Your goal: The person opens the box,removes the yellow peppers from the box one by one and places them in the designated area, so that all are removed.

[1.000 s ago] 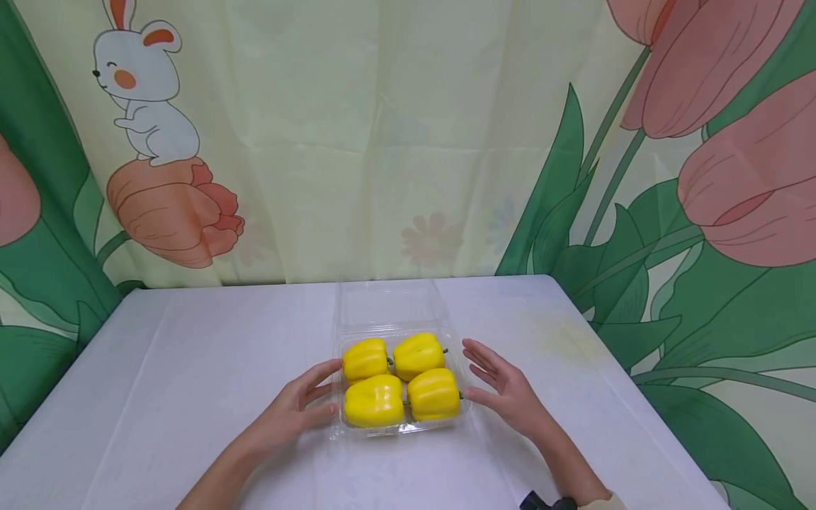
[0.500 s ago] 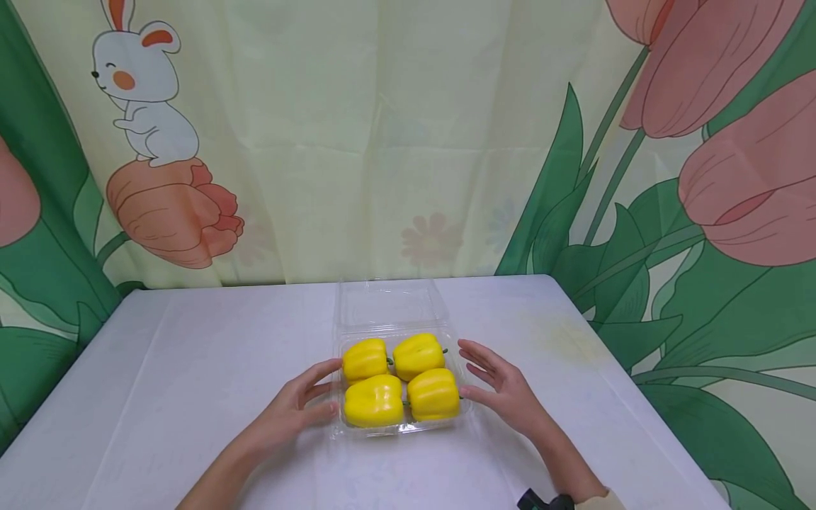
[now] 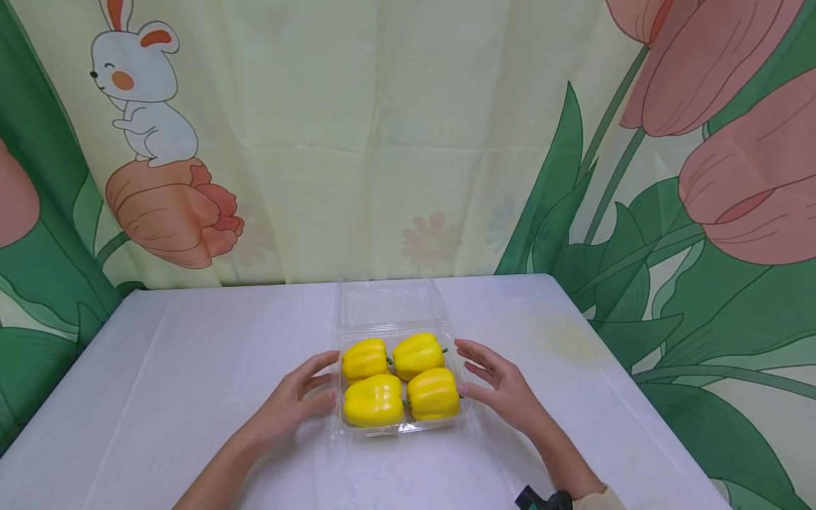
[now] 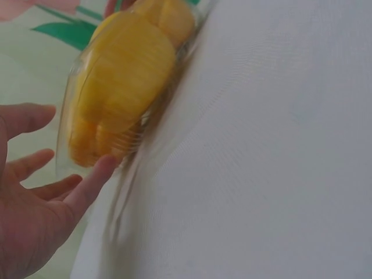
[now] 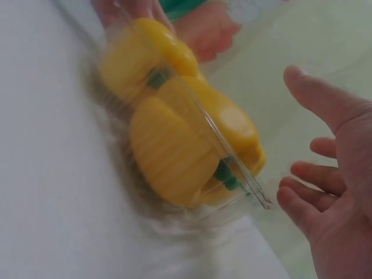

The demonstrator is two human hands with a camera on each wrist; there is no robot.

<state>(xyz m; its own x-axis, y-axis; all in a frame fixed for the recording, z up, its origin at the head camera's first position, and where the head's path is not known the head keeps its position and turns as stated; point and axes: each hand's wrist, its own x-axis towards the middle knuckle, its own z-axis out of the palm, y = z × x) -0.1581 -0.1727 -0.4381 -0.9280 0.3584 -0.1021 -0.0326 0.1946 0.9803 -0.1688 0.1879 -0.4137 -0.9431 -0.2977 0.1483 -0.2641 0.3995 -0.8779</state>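
Several yellow bell peppers [image 3: 373, 401] with green stems lie in two rows inside a clear plastic clamshell box [image 3: 401, 429]. The box's transparent lid [image 3: 392, 304] is folded back toward the far table edge. At the box's left side is my left hand [image 3: 296, 397], its fingers spread and loosely bent, holding nothing. In the left wrist view one fingertip overlaps the box wall; I cannot tell whether it touches. My right hand [image 3: 500, 386] is beside the right wall, fingers relaxed. The right wrist view shows a small gap between those fingers [image 5: 299, 206] and the box rim.
A white cloth covers the table [image 3: 210, 354], which reaches out to both sides of the box. Behind it hangs a curtain [image 3: 306, 142] printed with a rabbit, tulips and leaves. A black device [image 3: 542, 499] sits at my right wrist.
My right hand has drifted slightly left, closer to the box. My left hand has risen a little and shifted slightly left. Box and peppers stay in place.
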